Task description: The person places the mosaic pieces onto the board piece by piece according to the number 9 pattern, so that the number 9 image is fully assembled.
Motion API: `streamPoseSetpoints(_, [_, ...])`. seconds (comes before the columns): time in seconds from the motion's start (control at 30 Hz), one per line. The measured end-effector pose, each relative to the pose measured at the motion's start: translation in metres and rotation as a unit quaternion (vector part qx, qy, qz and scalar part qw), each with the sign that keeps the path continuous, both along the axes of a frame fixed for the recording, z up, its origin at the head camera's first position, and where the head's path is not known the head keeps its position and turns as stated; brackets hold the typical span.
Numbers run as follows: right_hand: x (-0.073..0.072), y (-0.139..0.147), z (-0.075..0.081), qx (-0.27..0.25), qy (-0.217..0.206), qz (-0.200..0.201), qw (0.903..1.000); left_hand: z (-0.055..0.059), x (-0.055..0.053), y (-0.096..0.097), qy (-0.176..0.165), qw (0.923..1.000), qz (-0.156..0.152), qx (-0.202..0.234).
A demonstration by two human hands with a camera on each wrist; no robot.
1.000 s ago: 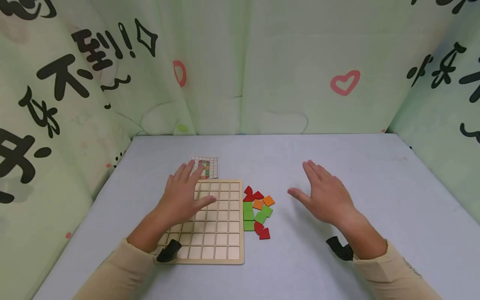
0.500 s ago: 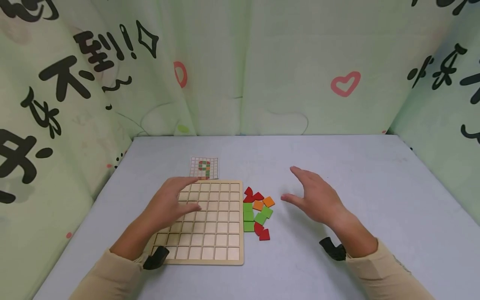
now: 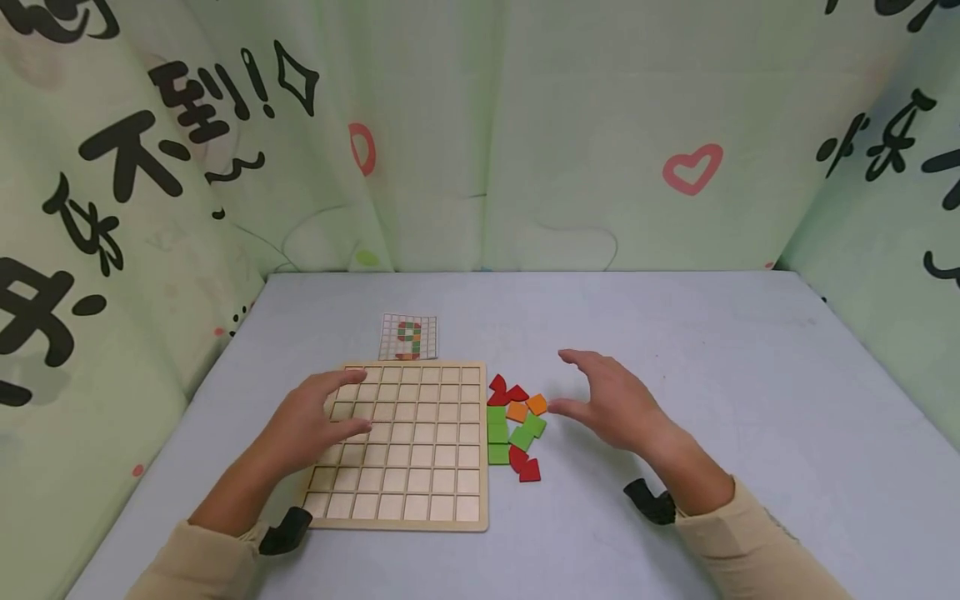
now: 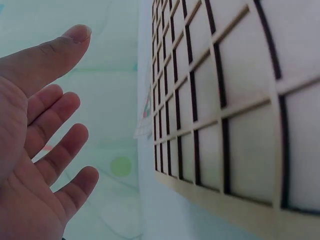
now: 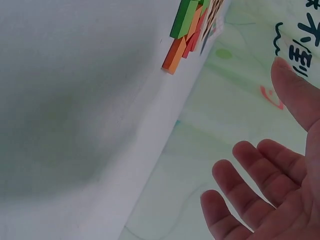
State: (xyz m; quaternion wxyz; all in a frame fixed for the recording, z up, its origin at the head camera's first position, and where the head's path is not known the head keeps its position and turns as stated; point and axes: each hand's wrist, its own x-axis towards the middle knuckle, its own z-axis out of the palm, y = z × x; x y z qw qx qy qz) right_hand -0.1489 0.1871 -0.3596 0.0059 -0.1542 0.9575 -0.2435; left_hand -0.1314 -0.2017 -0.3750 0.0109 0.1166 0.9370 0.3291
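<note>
A wooden grid board [image 3: 420, 467] with square compartments lies on the table, left of the middle. Over its left side hovers my left hand [image 3: 303, 425], thumb and fingers apart, holding nothing. Along the board's right edge lie loose tiles: green squares [image 3: 497, 433], orange squares [image 3: 537, 404] and red rounded pieces [image 3: 529, 471]. My right hand [image 3: 618, 408] is just right of these tiles, its thumb tip close to an orange one in the head view. In the right wrist view its fingers [image 5: 240, 200] are relaxed, with nothing between them.
Behind the board lies a small pattern card [image 3: 408, 337] showing a coloured figure on a grid. A pale cloth covers the table [image 3: 712, 333]. Printed curtains [image 3: 570, 125] hang at the back and on both sides.
My left hand has drawn back leftward and toward me, uncovering the pattern card and more of the board. My right hand has moved left and a little nearer, toward the tiles.
</note>
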Motion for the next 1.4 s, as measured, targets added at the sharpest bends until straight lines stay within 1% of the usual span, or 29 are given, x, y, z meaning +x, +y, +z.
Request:
streamPoseSetpoints(0.17, [-0.002,-0.008,-0.002,-0.001,-0.005,0.011,0.9999,-0.002,0.004,-0.009,-0.021,0.9996,0.013,-0.011])
streamPoseSetpoints(0.27, [-0.003,-0.013,-0.004,-0.003,-0.007,0.017,0.9998,-0.005,0.006,-0.014,-0.023,0.9996,0.015,-0.011])
streamPoseSetpoints(0.37, [-0.004,-0.017,-0.004,-0.004,-0.005,0.027,0.9996,-0.008,0.006,-0.019,-0.031,0.9992,0.021,-0.013])
streamPoseSetpoints(0.5, [-0.007,-0.024,-0.004,-0.004,-0.006,0.039,0.9992,-0.012,0.006,-0.024,-0.057,0.9978,0.030,-0.014])
streamPoseSetpoints(0.63, [-0.009,-0.028,-0.004,-0.002,-0.016,0.040,0.9991,-0.016,0.006,-0.027,-0.078,0.9964,0.031,-0.008])
streamPoseSetpoints(0.83, [-0.014,-0.033,-0.006,-0.002,-0.029,0.040,0.9988,-0.021,0.005,-0.032,-0.101,0.9943,0.036,-0.008])
streamPoseSetpoints(0.9, [-0.015,-0.034,-0.007,-0.004,-0.034,0.040,0.9986,-0.022,0.004,-0.033,-0.107,0.9936,0.035,-0.001])
streamPoseSetpoints(1.17, [-0.021,-0.038,-0.008,0.003,-0.044,0.043,0.9981,-0.026,0.000,-0.037,-0.109,0.9932,0.016,0.039])
streamPoseSetpoints(1.4, [-0.027,-0.042,-0.008,0.009,-0.054,0.045,0.9975,-0.030,-0.004,-0.040,-0.106,0.9934,0.005,0.044])
